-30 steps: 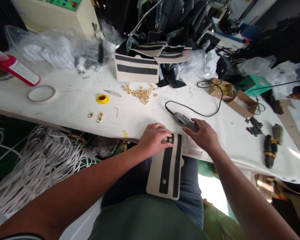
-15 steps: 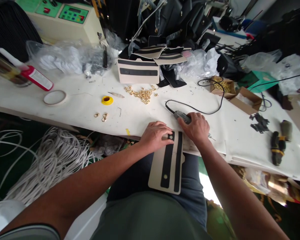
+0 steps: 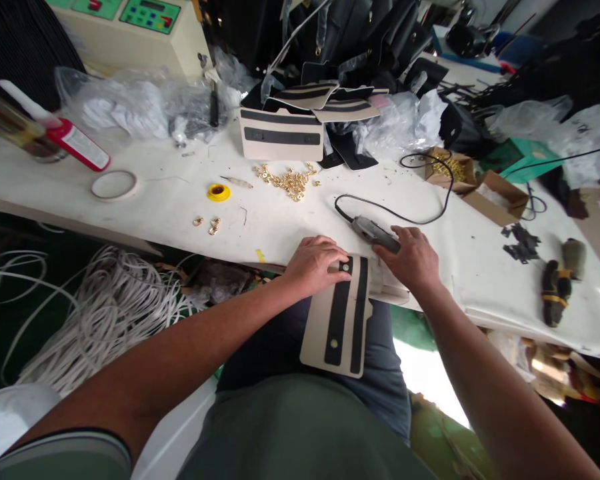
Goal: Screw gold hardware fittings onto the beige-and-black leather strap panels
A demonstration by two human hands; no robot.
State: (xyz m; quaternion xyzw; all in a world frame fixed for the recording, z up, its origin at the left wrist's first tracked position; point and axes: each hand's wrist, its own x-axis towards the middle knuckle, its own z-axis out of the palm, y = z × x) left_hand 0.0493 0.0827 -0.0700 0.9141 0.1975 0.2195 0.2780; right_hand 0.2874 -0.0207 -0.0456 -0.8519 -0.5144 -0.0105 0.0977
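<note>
A beige panel with two black strips [image 3: 337, 323] lies over my lap, its top end resting on the table edge. My left hand [image 3: 316, 263] presses down on that top end, fingers curled beside a small metal stud. My right hand [image 3: 413, 259] is closed around a grey corded hand tool [image 3: 373, 233] that lies on the white table [image 3: 155, 213] just right of the panel. The tool's black cable loops away toward the back right.
A heap of gold metal fittings [image 3: 287, 179], a yellow spool [image 3: 219, 193], a tape ring [image 3: 113, 185] and a stack of beige-and-black panels [image 3: 283, 133] lie farther back. Cardboard boxes [image 3: 480, 187] and pliers [image 3: 553, 293] sit right. White cord [image 3: 105, 307] is piled under the table at left.
My right hand went from reaching over the tool to gripping it, then shifted slightly right. The left hand stayed on the panel. The camera tilted a little.
</note>
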